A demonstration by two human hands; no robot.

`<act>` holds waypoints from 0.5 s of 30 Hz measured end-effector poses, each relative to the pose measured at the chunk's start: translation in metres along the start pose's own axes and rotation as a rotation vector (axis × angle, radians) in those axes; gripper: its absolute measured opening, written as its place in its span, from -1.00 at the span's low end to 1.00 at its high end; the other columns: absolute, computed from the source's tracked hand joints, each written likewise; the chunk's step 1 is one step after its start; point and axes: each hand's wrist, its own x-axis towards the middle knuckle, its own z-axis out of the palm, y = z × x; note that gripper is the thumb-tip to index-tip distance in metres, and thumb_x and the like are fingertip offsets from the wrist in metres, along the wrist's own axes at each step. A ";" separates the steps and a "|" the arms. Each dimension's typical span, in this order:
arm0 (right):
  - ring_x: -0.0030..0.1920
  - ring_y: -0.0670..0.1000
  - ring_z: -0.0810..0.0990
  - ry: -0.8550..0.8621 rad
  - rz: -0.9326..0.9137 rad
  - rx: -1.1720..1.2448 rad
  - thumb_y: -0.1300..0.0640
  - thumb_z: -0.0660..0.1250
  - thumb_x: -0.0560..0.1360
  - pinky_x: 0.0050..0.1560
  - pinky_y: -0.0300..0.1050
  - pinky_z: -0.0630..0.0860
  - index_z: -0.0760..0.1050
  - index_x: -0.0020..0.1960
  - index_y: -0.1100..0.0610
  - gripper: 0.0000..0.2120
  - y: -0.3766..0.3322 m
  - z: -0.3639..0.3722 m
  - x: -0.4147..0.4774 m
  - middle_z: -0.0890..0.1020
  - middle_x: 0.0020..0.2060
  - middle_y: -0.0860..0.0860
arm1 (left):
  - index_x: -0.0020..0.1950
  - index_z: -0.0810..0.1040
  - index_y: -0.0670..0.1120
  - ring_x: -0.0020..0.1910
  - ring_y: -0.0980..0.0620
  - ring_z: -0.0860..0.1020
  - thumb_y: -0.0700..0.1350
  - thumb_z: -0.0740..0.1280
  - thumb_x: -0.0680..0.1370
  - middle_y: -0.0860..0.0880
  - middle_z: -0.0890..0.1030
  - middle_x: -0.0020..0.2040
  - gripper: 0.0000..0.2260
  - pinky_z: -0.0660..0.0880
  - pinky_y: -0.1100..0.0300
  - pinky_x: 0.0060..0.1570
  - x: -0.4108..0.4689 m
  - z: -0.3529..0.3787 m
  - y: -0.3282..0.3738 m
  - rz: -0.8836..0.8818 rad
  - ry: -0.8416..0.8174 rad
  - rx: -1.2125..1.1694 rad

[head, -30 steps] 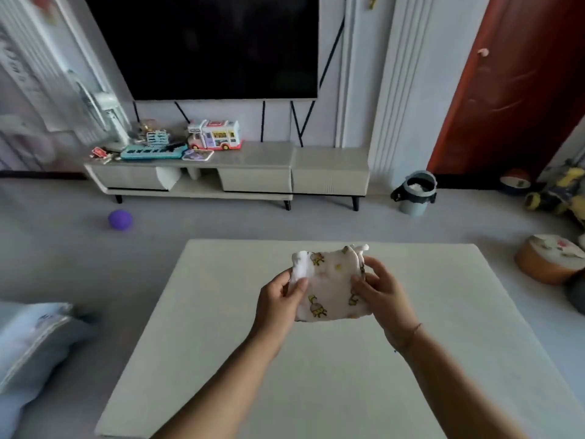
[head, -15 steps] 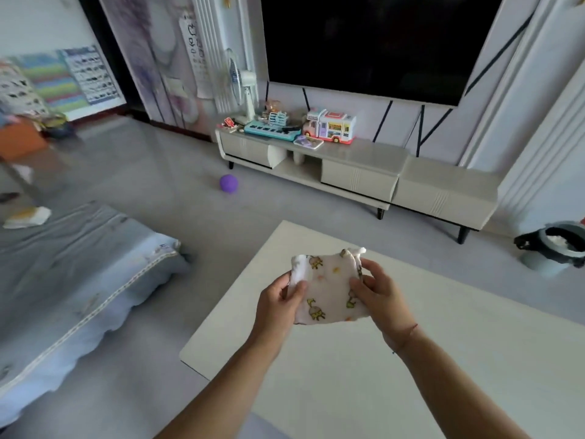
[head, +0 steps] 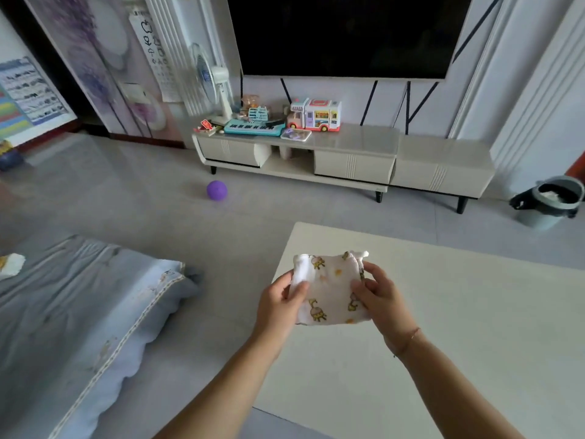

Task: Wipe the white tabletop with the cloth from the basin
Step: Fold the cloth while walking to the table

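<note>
with left hand and right hand, pinching opposite edges of the folded printed cloth, held up over the left part of the white desk; purple ball on the floor beyond.

White rectangular tabletop: front right. Printed white cloth: above tabletop's left part, held between left hand and right hand. Grey-blue quilt: left of tabletop. Purple ball: on floor behind. Cream TV cabinet: behind ball. Grey bucket: cabinet's right.
</note>
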 end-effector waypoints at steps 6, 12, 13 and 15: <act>-0.37 -0.09 0.51 0.062 0.030 -0.030 0.29 0.23 0.56 -0.37 -0.28 0.47 0.44 0.20 0.10 -0.76 0.018 0.022 0.010 0.56 -0.39 0.01 | -0.15 0.60 0.04 -0.39 0.14 0.41 -0.12 0.35 0.54 0.13 0.49 -0.40 -0.90 0.34 0.28 -0.37 0.023 -0.017 -0.027 -0.045 -0.077 0.006; -0.40 -0.10 0.46 0.041 0.063 -0.103 0.28 0.22 0.57 -0.39 -0.32 0.44 0.44 0.20 0.09 -0.77 0.038 0.037 0.037 0.50 -0.42 0.00 | -0.11 0.62 0.07 -0.36 0.19 0.51 -0.13 0.33 0.55 0.12 0.59 -0.34 -0.88 0.43 0.36 -0.37 0.039 -0.026 -0.048 -0.088 -0.069 -0.038; -0.37 -0.08 0.47 0.044 0.068 -0.120 0.26 0.21 0.58 -0.37 -0.30 0.44 0.44 0.19 0.07 -0.77 0.042 0.040 0.040 0.51 -0.39 0.05 | -0.10 0.62 0.08 -0.34 0.17 0.53 -0.13 0.33 0.55 0.10 0.62 -0.31 -0.88 0.45 0.34 -0.35 0.042 -0.028 -0.053 -0.098 -0.065 -0.049; -0.29 0.00 0.47 0.054 0.083 -0.150 0.22 0.21 0.58 -0.28 -0.19 0.45 0.45 0.18 0.03 -0.79 0.051 0.049 0.046 0.51 -0.32 0.14 | -0.06 0.63 0.08 -0.28 0.14 0.59 -0.14 0.33 0.55 0.04 0.66 -0.24 -0.87 0.51 0.28 -0.30 0.046 -0.034 -0.063 -0.133 -0.075 -0.065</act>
